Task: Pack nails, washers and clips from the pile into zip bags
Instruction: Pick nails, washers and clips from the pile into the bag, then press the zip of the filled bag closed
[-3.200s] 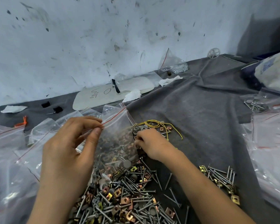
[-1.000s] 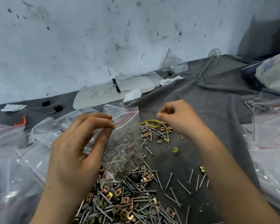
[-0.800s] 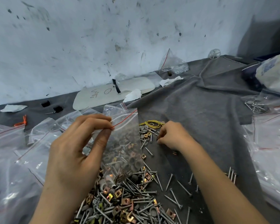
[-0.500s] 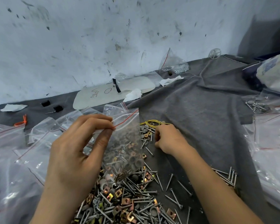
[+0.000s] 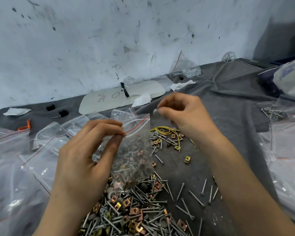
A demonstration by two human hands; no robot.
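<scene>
Clear zip bag [image 5: 134, 150], red-striped; grey cloth [image 5: 228, 103].

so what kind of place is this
Probably a hardware-packing bench: a grey cloth-covered table against a scuffed white wall, a heap of metal nails, washers and clips, and clear red-striped zip bags.

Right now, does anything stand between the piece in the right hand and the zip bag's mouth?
Nothing visible. The right hand pinches a blurred grey piece beside the top of the zip bag, which the left hand pinches at its red strip. Mouth opening unclear.
</scene>
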